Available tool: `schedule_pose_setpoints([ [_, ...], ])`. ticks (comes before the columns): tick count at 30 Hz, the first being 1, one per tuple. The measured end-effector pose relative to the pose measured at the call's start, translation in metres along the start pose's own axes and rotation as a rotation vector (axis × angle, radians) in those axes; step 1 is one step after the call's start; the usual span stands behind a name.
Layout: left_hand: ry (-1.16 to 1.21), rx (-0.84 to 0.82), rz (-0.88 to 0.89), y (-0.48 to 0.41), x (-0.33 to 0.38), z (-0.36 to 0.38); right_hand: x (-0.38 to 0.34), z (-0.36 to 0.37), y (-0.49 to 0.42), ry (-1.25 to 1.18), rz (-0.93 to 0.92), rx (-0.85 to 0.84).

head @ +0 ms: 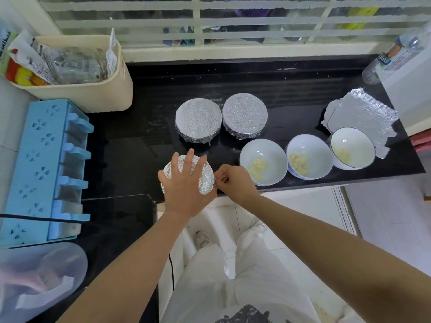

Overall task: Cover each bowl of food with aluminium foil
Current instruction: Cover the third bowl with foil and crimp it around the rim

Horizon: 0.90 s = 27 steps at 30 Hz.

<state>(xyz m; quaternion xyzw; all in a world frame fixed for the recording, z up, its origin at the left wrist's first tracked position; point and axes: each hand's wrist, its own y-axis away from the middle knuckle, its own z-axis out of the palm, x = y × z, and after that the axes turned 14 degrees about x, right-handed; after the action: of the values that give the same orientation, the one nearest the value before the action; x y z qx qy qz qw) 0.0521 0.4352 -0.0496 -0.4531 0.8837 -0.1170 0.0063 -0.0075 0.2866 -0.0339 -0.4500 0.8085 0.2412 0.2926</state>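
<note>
Now our foil-wrapped bowl (205, 171) sits at the near edge of the black bench (140, 148). Our left hand (184, 183) lies flat on its top, fingers spread and straight, pressing down. Our right hand (233, 180), fingers curled, pinches the foil (210, 184) at the bowl's right rim. Behind stand two covered bowls (198, 120); to the right, three uncovered bowls (263, 162).

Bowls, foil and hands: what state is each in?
Back-left bowl: foil-covered.
Back-right bowl: foil-covered.
Front bowl: foil-wrapped.
Left white bowl: uncovered, food inside.
Middle white bowl: uncovered, food inside.
Right white bowl: uncovered, food inside.
Foil sheet: loose, unused.
Left hand: pressing flat on front bowl.
Right hand: pinching front bowl's foil rim.
</note>
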Motion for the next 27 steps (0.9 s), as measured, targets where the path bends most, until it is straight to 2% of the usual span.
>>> schedule_pose_setpoints([
  [4,-0.005,-0.006,0.002,0.000,-0.001,0.001,-0.005,0.001,0.000,0.132,-0.024,0.038],
  [13,0.013,-0.008,0.001,0.000,0.000,0.000,-0.009,0.004,0.006,0.257,-0.101,0.117],
  [18,0.006,-0.007,0.002,0.000,0.000,0.000,-0.003,0.013,0.022,-0.005,-0.034,0.137],
  [22,-0.010,-0.008,-0.003,-0.001,0.000,0.000,-0.010,0.013,0.031,-0.193,0.213,0.120],
  [27,-0.009,-0.006,-0.037,-0.001,0.002,-0.001,-0.017,0.022,0.037,-0.518,0.420,0.097],
])
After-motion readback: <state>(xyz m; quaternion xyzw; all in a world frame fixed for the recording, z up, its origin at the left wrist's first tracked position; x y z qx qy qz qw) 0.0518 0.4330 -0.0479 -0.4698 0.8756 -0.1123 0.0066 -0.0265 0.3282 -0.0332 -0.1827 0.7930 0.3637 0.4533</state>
